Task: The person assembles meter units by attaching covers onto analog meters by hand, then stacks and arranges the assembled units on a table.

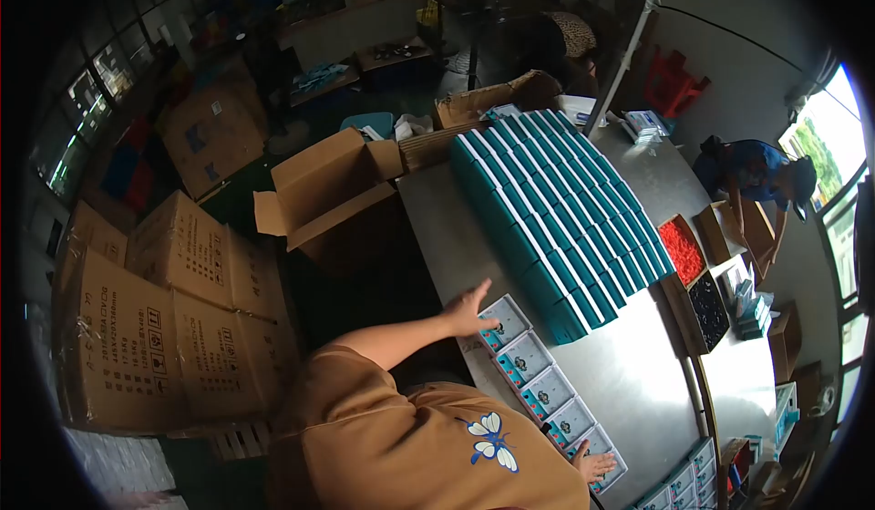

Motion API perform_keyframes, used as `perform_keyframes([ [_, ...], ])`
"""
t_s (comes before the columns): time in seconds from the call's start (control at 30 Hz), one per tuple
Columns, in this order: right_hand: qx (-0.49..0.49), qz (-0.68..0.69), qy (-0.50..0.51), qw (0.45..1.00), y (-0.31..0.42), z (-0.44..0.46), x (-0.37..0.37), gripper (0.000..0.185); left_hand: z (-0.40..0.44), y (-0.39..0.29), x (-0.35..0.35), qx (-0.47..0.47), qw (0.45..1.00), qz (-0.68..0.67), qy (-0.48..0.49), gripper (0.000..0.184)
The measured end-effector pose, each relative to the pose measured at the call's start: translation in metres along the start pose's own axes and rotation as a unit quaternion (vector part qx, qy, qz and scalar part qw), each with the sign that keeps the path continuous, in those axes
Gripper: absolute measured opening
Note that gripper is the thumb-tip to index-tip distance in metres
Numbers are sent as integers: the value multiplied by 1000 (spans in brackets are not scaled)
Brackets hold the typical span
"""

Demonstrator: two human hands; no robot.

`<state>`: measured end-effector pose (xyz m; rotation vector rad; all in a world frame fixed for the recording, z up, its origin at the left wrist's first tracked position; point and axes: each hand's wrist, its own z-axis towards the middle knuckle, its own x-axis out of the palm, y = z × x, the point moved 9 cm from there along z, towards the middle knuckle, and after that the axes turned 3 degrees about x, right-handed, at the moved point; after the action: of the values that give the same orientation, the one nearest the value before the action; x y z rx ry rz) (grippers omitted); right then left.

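A row of several white trays with teal parts and small metal pieces inside lies along the near edge of the metal table. At the row's upper end my left hand touches the end tray, its fingers spread. My right hand lies at the lower end of the row, fingers apart over the last tray. Beyond the row stands a large block of stacked teal boxes with white edges.
An open cardboard box stands left of the table, with sealed cartons farther left. Bins of red parts and black parts sit at the right. Another person bends over a box there. More trays lie lower right.
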<state>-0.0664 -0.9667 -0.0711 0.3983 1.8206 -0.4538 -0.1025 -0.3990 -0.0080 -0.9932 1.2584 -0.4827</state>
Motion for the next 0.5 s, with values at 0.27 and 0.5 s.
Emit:
perform_keyframes([
  [0.27, 18, -153, -117, 981, -41, 69, 57, 106, -101, 146, -532, -340, 753, 62, -560, 76],
  [0.5, 36, -95, -11, 995, -2, 16, 5, 112, -37, 113, -520, -298, 842, 231, -386, 34],
])
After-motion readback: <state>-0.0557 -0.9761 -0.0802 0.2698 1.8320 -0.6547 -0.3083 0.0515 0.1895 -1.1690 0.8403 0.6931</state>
